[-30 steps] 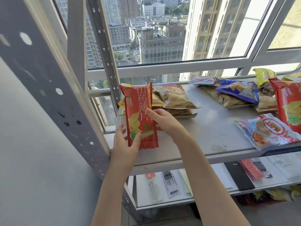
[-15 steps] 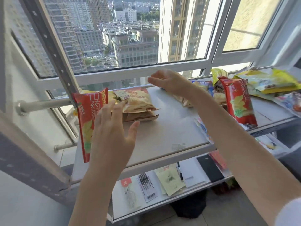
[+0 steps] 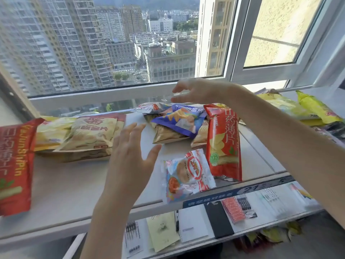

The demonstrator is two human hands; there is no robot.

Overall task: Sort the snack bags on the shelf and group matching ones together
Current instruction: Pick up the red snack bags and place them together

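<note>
The person is standing at the white shelf (image 3: 74, 187) by the window, holding both hands in the air above it. The left hand (image 3: 130, 157) is hovering over the middle of the shelf, fingers straight and spread, holding nothing. The right hand (image 3: 197, 90) is reaching toward twelve o'clock, above the far pile of bags, fingers loosely apart and gripping nothing either.

The snack bags are lying in clusters. At nine o'clock, by the left edge, a red bag (image 3: 15, 165) with yellow lettering is sitting near the front. Behind it, toward ten o'clock, a stack of beige chip bags (image 3: 89, 135) is lying flat, one overlapping another. At one o'clock from the left hand, a blue bag (image 3: 179, 118) is resting on a gold-brown bag (image 3: 164, 134). A second red bag (image 3: 223, 143) with the same print is standing on end just right of that pile. A white-and-red packet (image 3: 188, 174) is lying at the front edge, just beside the second red bag's lower end. Yellow bags (image 3: 313, 109) are heaped at two o'clock, far right.

Below, a lower shelf (image 3: 192, 230) is carrying a black notebook (image 3: 218, 219) and some pens (image 3: 131, 230).
</note>
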